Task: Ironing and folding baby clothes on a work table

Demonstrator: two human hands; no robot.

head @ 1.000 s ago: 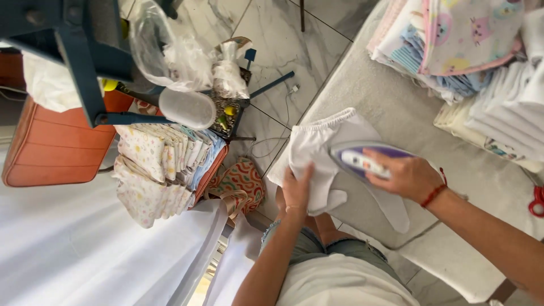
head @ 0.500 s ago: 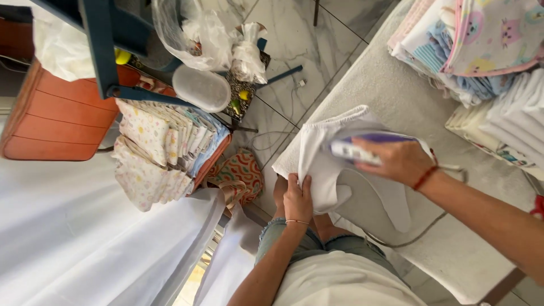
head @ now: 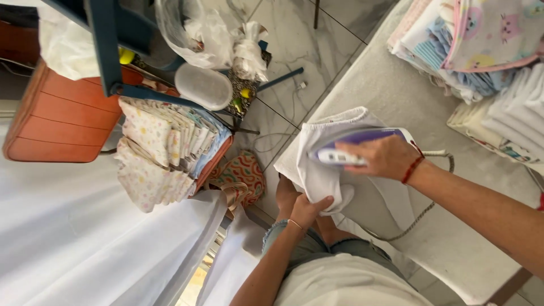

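A small white garment (head: 328, 170) lies on the grey ironing surface (head: 391, 96) near its edge. My right hand (head: 388, 157) grips the handle of a purple and white iron (head: 351, 148) that rests on the garment. My left hand (head: 309, 208) pinches the lower edge of the garment and holds it taut at the board's edge. The iron's cord (head: 419, 212) loops down behind my right wrist, which wears a red band.
Stacks of folded patterned and white cloths (head: 481, 51) sit at the far right of the board. A pile of folded printed cloths (head: 164, 147) rests on an orange seat (head: 62, 113) to the left, under a blue frame. White fabric (head: 85, 243) drapes lower left. Marble floor tiles lie between.
The iron has slid towards the garment's outer edge under my right hand. My left hand has shifted down to the fabric's lower edge.
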